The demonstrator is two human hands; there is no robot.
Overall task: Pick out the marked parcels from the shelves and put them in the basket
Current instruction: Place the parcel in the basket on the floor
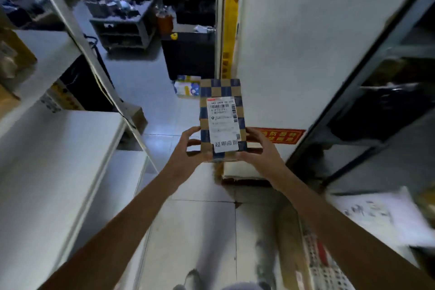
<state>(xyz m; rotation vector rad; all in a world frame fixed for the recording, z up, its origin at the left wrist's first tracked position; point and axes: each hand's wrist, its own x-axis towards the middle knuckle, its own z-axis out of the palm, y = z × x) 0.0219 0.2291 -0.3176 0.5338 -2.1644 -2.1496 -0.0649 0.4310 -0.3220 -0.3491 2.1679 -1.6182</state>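
A small cardboard parcel (221,92) with a blue-and-tan checked pattern and a white shipping label is held up in front of me, at the middle of the view. My left hand (188,146) grips its lower left edge, fingers curled round the side. My right hand (260,148) grips its lower right edge the same way. Both arms stretch forward from the bottom of the frame. At the bottom right lies something white and perforated (322,259), perhaps a basket, blurred.
White shelves (58,148) stand on my left with cardboard boxes (14,59) on the upper level. A dark metal shelf (376,106) with dark bags stands on the right. A white wall (306,42) with a yellow strip is ahead. Tiled floor runs between.
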